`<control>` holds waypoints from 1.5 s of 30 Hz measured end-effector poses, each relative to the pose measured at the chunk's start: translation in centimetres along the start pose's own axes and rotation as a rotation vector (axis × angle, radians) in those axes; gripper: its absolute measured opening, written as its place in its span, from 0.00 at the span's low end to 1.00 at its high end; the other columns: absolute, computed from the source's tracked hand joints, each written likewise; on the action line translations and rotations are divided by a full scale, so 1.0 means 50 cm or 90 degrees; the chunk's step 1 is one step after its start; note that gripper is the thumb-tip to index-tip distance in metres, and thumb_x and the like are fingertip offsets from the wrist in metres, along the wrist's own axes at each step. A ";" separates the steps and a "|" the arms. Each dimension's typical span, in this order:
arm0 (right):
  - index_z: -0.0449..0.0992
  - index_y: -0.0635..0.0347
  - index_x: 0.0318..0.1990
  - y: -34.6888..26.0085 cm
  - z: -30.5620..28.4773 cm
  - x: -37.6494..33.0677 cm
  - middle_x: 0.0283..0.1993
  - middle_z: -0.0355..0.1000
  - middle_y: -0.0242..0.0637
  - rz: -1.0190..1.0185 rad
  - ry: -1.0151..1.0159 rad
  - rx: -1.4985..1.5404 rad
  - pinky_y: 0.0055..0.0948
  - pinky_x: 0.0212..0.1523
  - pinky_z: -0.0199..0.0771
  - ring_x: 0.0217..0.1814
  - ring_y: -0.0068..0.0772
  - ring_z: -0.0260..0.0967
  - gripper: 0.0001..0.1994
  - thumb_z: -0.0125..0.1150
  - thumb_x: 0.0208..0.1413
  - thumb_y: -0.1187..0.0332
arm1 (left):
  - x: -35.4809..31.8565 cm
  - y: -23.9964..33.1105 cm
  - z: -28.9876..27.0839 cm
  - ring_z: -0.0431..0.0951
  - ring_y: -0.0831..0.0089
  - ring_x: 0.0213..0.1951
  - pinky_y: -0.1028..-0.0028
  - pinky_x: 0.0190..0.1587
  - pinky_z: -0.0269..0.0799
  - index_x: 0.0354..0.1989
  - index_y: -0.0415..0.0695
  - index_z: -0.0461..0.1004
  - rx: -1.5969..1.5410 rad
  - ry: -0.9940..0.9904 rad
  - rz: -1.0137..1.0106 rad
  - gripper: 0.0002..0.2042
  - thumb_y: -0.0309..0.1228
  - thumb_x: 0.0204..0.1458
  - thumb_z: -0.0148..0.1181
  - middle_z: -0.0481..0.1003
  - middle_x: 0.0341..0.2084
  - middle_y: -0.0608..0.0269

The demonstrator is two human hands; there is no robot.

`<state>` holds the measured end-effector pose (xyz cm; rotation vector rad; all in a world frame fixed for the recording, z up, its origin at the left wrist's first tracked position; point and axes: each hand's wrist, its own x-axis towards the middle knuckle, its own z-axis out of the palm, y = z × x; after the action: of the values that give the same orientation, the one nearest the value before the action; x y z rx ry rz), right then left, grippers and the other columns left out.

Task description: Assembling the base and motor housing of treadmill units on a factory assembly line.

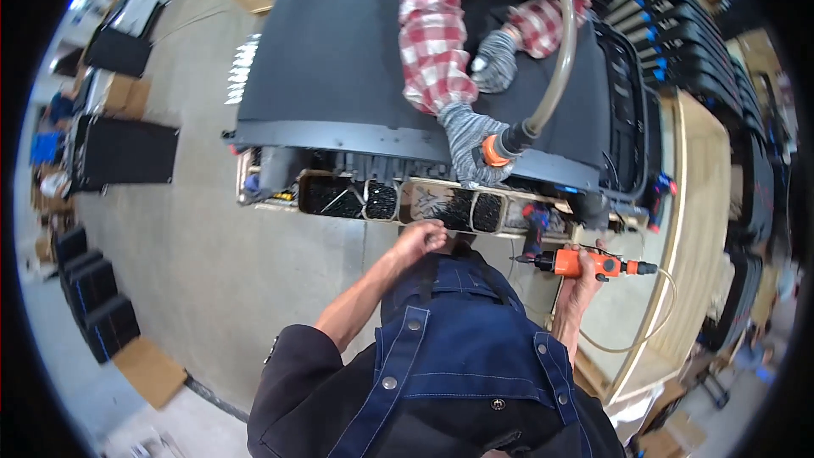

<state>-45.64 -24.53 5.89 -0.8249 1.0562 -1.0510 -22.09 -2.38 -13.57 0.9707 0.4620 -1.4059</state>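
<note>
My right hand (583, 282) is wrapped around an orange power screwdriver (566, 264), its dark bit end pointing left and a thin hose trailing from its rear. My left hand (424, 239) is closed at the near edge of the parts bins; whatever its fingers hold, if anything, is hidden. These bins (378, 219) contain small black pieces that look like screws, and one has a light-coloured bottom showing. Beyond them lies a large dark grey panel (339, 59). Across it, a co-worker's gloved hand (476, 146) grips an orange and black tool (500, 148) on a thick hose; their other gloved hand (495, 64) rests on the panel.
A red and dark power tool (534, 227) stands right of the bins, with another (662, 197) further right. A wooden crate (678, 288) runs along my right side. Stacked black parts (691, 42) stand at the far right, black boxes (97, 305) at the left.
</note>
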 end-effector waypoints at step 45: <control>0.68 0.68 0.60 -0.244 -0.686 0.387 0.48 0.78 0.43 0.268 -0.426 -0.185 0.31 0.48 0.80 0.47 0.30 0.78 0.25 0.64 0.61 0.61 | 0.078 -0.332 0.901 0.76 0.79 0.30 0.77 0.36 0.71 0.56 0.36 0.72 0.815 -0.342 0.099 0.16 0.32 0.65 0.55 0.76 0.27 0.65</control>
<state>-79.06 -48.23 1.41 -1.0329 0.7559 -0.2252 -49.22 -38.23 3.74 1.4670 -1.0324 -1.6991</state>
